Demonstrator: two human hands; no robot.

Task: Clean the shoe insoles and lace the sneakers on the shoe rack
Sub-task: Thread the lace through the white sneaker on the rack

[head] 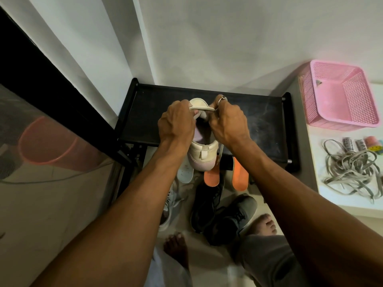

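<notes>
Our left hand (176, 123) and right hand (228, 125) pinch the lace (202, 108) taut over the sneaker (204, 154); tug unevenly and we may lose an end.

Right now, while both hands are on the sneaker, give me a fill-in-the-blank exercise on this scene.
1. The left hand and right hand hold a ____ taut across the white sneaker.
2. That sneaker rests on the black shoe ____.
3. The mesh basket at the right is ____.
4. The two bright insoles below are ____.

Missing words: lace; rack; pink; orange.
</notes>
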